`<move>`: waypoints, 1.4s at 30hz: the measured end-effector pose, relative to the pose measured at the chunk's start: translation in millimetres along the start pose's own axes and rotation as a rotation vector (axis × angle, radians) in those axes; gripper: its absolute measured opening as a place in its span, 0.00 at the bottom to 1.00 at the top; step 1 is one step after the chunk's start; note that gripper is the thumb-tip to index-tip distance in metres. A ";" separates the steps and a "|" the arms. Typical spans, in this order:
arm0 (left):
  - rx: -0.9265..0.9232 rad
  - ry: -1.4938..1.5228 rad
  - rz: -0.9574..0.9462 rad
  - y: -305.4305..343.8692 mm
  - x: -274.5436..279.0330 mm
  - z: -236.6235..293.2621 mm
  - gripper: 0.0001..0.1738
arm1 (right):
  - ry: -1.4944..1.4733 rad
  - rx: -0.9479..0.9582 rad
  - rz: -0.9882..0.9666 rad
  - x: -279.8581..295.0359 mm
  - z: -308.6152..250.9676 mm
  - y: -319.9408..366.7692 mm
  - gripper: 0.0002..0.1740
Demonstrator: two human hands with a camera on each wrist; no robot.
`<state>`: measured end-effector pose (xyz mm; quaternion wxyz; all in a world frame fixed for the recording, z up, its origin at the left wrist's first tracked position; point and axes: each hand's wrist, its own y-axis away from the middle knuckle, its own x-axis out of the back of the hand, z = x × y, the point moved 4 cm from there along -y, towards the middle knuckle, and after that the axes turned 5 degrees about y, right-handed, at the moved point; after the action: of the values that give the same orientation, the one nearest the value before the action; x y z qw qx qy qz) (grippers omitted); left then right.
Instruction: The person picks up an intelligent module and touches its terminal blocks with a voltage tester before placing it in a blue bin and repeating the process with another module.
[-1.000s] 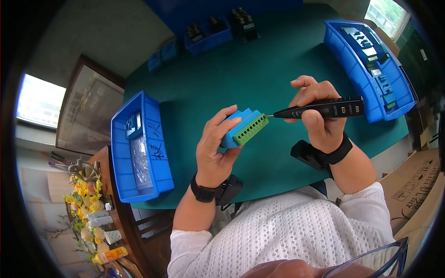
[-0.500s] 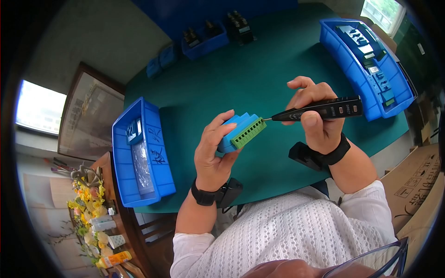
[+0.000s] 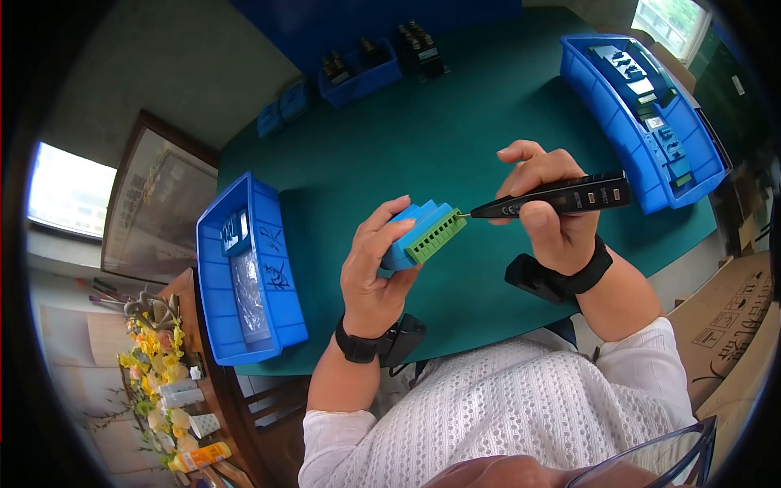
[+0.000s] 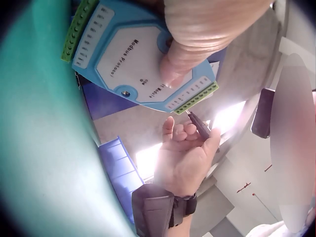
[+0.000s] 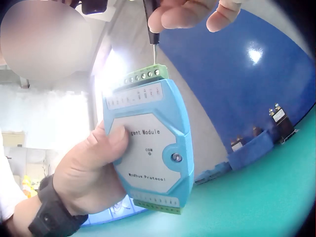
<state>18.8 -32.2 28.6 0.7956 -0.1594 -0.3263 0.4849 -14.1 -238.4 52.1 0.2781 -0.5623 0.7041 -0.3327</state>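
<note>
Over the table, my left hand (image 3: 370, 281) holds a blue module (image 5: 150, 168) with a white "Modbus Protocol" label, thumb lying across its face. Green screw terminal blocks run along two opposite ends of it; one green terminal block (image 3: 436, 236) faces right in the head view. My right hand (image 3: 569, 236) grips a black voltage tester screwdriver (image 3: 561, 198) with two small buttons on its side. Its thin metal tip meets the end screw of that block, as the right wrist view shows too. In the left wrist view the tester (image 4: 198, 124) points up at the block.
A blue bin (image 3: 294, 305) with a module and a clear plastic bag stands at left. Another blue bin (image 3: 708, 189) at right holds several modules. Towards the back of the green table (image 3: 480, 106) sit a small blue bin (image 3: 362, 84) and a black component with metal posts (image 3: 423, 53).
The tester and my right hand have shifted slightly left and the tip has dropped a little, staying at the end of the terminal block. Both grips are unchanged.
</note>
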 end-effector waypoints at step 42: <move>-0.042 -0.039 -0.012 -0.4 -0.4 0.0 0.25 | -0.052 0.017 -0.068 -5.0 -4.0 2.2 0.14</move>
<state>18.9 -32.8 28.7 0.7884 -0.1646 -0.3530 0.4761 -17.5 -232.6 53.0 0.2898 -0.5920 0.6742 -0.3333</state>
